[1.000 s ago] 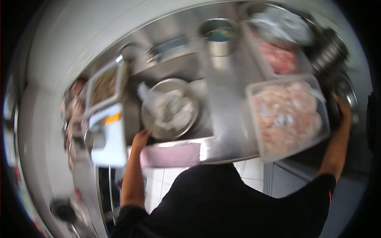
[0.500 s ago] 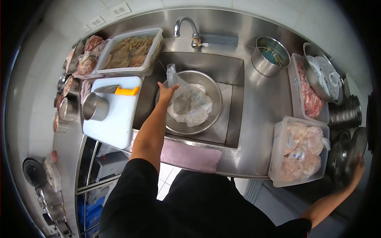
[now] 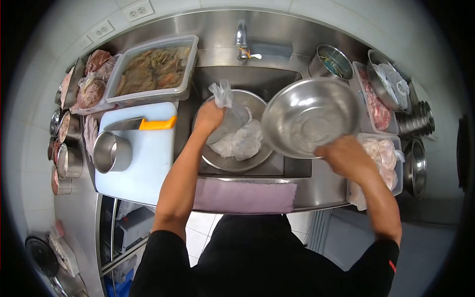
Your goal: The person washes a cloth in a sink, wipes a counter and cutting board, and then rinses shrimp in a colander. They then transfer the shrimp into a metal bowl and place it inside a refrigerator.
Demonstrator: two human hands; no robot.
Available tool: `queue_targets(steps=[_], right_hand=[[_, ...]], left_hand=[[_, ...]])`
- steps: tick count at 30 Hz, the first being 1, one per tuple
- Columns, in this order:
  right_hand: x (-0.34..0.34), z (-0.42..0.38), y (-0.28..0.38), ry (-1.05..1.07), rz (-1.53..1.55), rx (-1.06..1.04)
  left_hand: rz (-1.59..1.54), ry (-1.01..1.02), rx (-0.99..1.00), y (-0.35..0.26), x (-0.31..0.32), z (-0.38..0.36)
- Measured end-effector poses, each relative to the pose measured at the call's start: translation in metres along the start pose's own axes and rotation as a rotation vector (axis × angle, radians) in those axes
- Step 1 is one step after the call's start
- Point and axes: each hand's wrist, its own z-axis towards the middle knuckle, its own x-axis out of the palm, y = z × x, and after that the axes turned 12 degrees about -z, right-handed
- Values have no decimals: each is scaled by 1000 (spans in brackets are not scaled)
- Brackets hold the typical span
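Note:
My left hand [image 3: 210,118] is closed around the gathered neck of a clear plastic bag [image 3: 222,95] with pale contents. That bag is over a perforated steel colander [image 3: 232,165] in the sink, and another pale-filled plastic bag [image 3: 248,140] lies in the colander beside it. My right hand [image 3: 344,153] grips the near rim of a wide steel bowl [image 3: 307,116], tilted and held over the right edge of the sink [image 3: 297,167]. Nothing shows inside the bowl.
At left are a white cutting board [image 3: 143,168] with an orange-handled knife [image 3: 157,123] and a steel pot [image 3: 113,152]. Behind stands a tub of brownish food [image 3: 153,74]. Tubs of bagged meat [image 3: 381,158] line the right. The faucet [image 3: 241,37] rises behind the sink.
My right hand has brought a steel bowl from the stack at the far right over to the sink. My left hand has closed on the bag's neck, now more upright.

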Motion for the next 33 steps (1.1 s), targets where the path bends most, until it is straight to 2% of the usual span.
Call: queue_targets(steps=[4,8,11,12,16,18,19,21,22,25,26,29,30,31,32,33], right_hand=[[63,80,40,2,-35,-253],[138,149,84,44,8,-243],[173,172,92,263,214,-161],[171,184,86,397,361,-116],[202,217,78,108,1651,286],[194,229,83,2,2071,423],[187,232,83,-52,2280,502],[189,245,63,-329,2390,337],[191,248,53,-478,2437,252],[189,244,23,-700,1865,425],[184,241,18,-723,1837,445],[212,250,16,-472,1314,481],[219,252,21,-250,1167,453],[226,251,35,-263,845,444],[233,249,43,-74,648,389],[241,247,41,-75,537,314]], left_hand=[[-67,-94,149,-65,-71,-47],[-233,-115,211,-57,-98,-37],[-464,-62,151,-70,-100,-48],[-597,-41,151,-70,-94,-46],[-1099,87,151,-81,-64,-36],[-1303,150,178,-87,-48,-30],[-1405,140,116,-86,-40,-29],[-1603,125,-19,-79,-26,-28],[-1522,297,35,-59,-28,-19],[-852,79,140,-36,-18,-31],[-876,130,67,-35,-23,-35],[-686,9,-68,-13,-16,-14],[-595,-59,-69,-13,-12,-3],[-534,-41,-57,-11,-8,12],[-475,-24,-44,-12,-5,29],[-414,-10,-28,-14,-3,43]])
